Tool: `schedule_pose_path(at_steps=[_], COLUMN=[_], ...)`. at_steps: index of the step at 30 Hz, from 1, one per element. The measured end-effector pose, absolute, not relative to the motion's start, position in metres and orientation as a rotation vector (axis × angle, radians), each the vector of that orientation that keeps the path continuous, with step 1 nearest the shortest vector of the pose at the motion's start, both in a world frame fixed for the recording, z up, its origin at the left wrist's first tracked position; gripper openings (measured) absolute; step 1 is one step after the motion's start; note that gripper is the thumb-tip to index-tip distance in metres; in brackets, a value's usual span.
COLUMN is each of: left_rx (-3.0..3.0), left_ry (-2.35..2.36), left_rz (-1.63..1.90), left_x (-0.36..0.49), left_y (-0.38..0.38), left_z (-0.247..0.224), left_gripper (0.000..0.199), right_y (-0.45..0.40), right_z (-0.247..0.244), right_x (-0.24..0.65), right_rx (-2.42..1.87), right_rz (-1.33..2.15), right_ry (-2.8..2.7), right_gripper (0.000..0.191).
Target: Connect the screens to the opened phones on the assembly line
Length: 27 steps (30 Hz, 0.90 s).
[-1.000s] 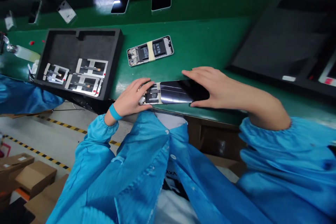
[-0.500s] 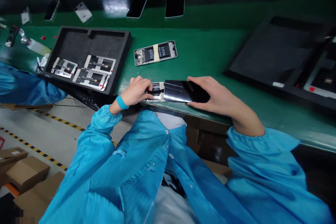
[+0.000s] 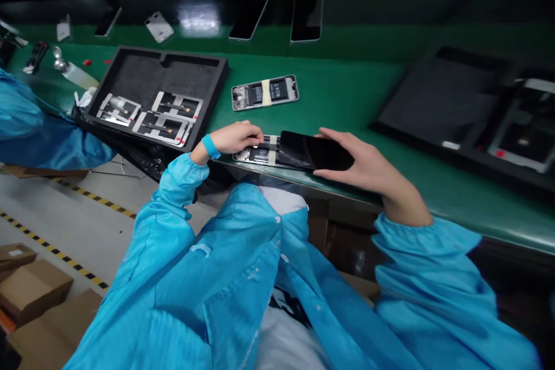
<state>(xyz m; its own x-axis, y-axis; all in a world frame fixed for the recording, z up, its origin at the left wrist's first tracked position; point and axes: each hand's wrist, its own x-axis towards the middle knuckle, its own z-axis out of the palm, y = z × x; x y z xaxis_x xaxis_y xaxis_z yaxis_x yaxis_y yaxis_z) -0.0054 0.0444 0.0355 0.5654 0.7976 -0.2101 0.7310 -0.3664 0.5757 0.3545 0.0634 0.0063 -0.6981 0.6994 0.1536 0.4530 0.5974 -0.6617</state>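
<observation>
At the bench's near edge lies an open phone body (image 3: pixel 255 154), with a dark phone screen (image 3: pixel 303 149) over its right part. My right hand (image 3: pixel 362 159) grips the screen's right end, thumb and fingers on opposite long edges. My left hand (image 3: pixel 236 137) is pinched over the body's left part, at the end of a dark flex cable (image 3: pixel 270 146) that runs out from the screen. The fingertips partly hide the cable's end. Pale tape (image 3: pixel 273 156) crosses the body beside the screen. Farther back rests a second open phone body (image 3: pixel 265 92) with a taped battery.
To the left, a black foam tray (image 3: pixel 173 59) holds several screen parts. Another dark tray (image 3: pixel 437 98) is at the right. Phones (image 3: pixel 307 18) lean along the back. A clear bottle (image 3: pixel 78 75) stands near a co-worker's blue sleeve (image 3: pixel 26 110). Cardboard boxes (image 3: pixel 37 289) sit on the floor.
My left hand has lifted and its fingers have drawn together, uncovering more of the phone body's left end. The screen's bright reflection is gone. My view has shifted slightly.
</observation>
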Motion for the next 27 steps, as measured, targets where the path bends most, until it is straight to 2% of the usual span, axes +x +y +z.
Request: schedule_pose_path(at_steps=[6, 8, 12, 14, 18, 21, 23, 25, 27], left_rx=[2.198, 2.183, 2.193, 2.197, 2.097, 1.894, 1.664, 1.386, 1.173], left_ry=[1.129, 1.071, 1.068, 1.067, 1.194, 1.586, 1.875, 2.098, 2.255], left_rz=[0.032, 0.140, 0.693, 0.806, 0.852, 1.036, 1.193, 1.254, 1.199], left_x=[-0.012, -0.014, -0.001, 0.012, 0.012, -0.044, -0.101, -0.156, -0.197], left_y=[0.062, 0.060, 0.029, 0.006, -0.017, -0.005, 0.008, 0.023, 0.034], left_z=[0.040, 0.047, 0.071, 0.083, 0.098, 0.104, 0.103, 0.099, 0.094], left_gripper=[0.024, 0.028, 0.065, 0.075, 0.056, 0.054, 0.056, 0.055, 0.052], right_y=[0.059, 0.055, 0.045, 0.042, 0.038, 0.035, 0.033, 0.036, 0.046], right_z=[0.006, 0.007, 0.017, 0.024, 0.029, 0.030, 0.033, 0.036, 0.033], right_x=[0.355, 0.355, 0.342, 0.324, 0.285, 0.280, 0.298, 0.330, 0.371], right_rx=[-0.979, -0.987, -0.885, -0.781, -0.657, -0.685, -0.740, -0.870, -1.037], right_rz=[0.942, 1.000, 1.410, 1.649, 1.868, 1.781, 1.629, 1.401, 1.082], right_ry=[-2.323, -2.232, -1.946, -1.839, -1.814, -1.765, -1.706, -1.633, -1.514], right_gripper=[0.090, 0.089, 0.091, 0.084, 0.074, 0.065, 0.050, 0.034, 0.026])
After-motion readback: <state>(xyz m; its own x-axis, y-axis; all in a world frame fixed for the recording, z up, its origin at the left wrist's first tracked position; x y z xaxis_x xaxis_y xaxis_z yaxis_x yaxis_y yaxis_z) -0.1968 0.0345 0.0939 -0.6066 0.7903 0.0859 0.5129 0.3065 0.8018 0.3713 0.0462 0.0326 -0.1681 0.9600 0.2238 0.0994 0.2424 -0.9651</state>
